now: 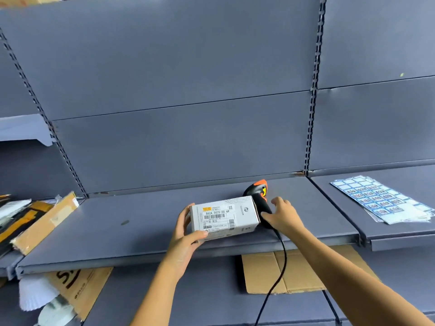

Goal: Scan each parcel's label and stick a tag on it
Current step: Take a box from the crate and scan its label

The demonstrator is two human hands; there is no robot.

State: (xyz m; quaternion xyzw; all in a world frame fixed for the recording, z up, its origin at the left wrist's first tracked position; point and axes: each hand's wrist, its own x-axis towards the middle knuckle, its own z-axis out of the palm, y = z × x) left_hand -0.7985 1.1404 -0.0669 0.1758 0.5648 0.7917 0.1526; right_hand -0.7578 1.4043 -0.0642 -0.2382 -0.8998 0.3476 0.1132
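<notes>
A small white parcel box (226,216) with a barcode label on top sits on the grey shelf (113,231). My left hand (186,234) grips its left end, thumb on the near face and fingers behind. A black and orange barcode scanner (259,196) lies just behind and right of the box, its black cable (280,267) hanging over the shelf's front edge. My right hand (282,215) has its thumb touching the scanner's handle and its fingers spread loosely above it. Over on the right-hand shelf lies a sheet of blue and white tags (381,200).
Cardboard and padded parcels (30,220) are piled at the left end of the shelf. More parcels (66,292) and a flat cardboard piece (289,271) lie on the lower shelf. A grey back panel with slotted uprights (312,95) rises behind.
</notes>
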